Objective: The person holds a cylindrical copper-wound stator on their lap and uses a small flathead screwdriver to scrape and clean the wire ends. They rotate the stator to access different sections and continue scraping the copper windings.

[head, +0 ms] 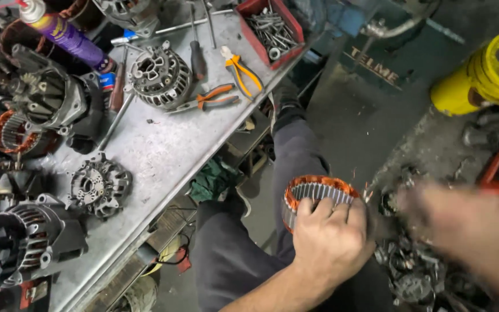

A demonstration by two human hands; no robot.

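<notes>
While the person sat beside the grey metal surface (163, 156), the left hand (330, 240) held a ring-shaped stator with orange copper windings and a ribbed steel core (317, 190) out over the lap, clear of the surface and above the dark trousers (232, 260). Its grip was clamped on the ring's near rim, fingers curled over the top edge and thumb hidden beneath, wrist bent slightly inward, forearm coming up from the lower edge of view. The right hand (469, 231) was a blur just right of the stator's loose copper lead ends (367, 193); whether its grip was together or apart could not be told. Judging by this, the step in hand was work on those leads, and the next move seemed to call for a steady left hold and a precise approach to the wire ends. On the surface lay orange-handled pliers (212, 98), a finned aluminium alternator housing (160, 75) and a red tray of bolts (270, 29)
</notes>
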